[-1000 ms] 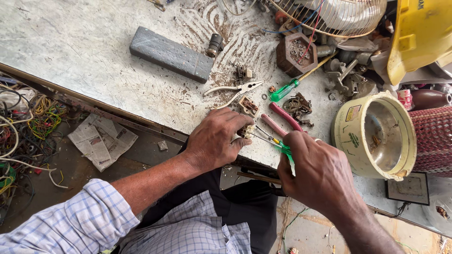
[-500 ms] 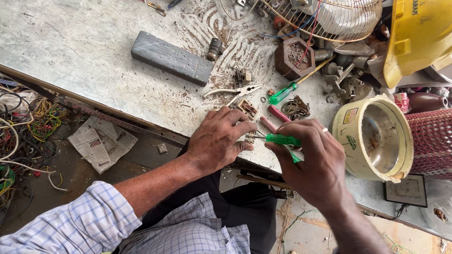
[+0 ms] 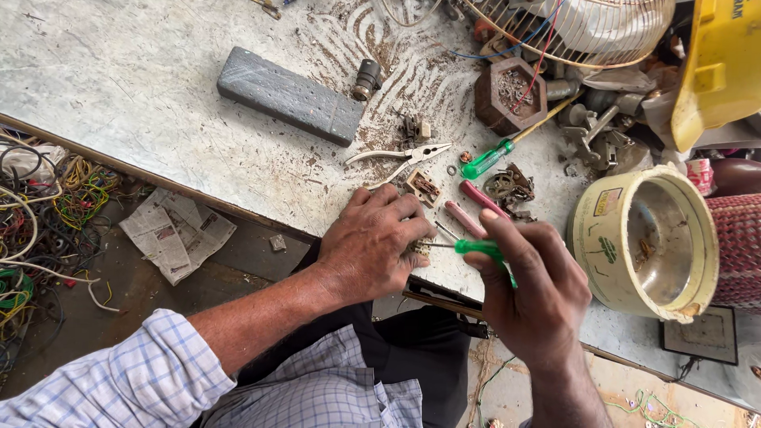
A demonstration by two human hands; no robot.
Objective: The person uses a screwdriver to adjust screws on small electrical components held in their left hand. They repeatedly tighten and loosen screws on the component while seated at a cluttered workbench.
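The right hand was closed round the green handle of a small screwdriver, its thin shaft pointing toward nine o'clock into a little metal part. That part sat at the near edge of the tabletop, pinched under the curled fingertips of the left hand, which pressed down on it, probably to keep it from turning while the tip worked at it.

Just beyond the left hand, toward twelve o'clock, lay a small brown switch piece and one pair of pale-handled pliers, jaws pointing to three o'clock, close enough to grab. At one o'clock from the hands lay two pink-handled tools side by side, and past them a second green-handled screwdriver with a yellow shaft. So I counted two green screwdrivers in all, one in use and one idle.

Further out at eleven o'clock lay one grey rectangular block with a small dark cylinder beside it. At two o'clock stood an octagonal wooden dish of small hardware under a wire fan guard. At three o'clock stood one cream round pot. Down on the floor at nine o'clock lay a tangle of coloured wires and one folded newspaper.
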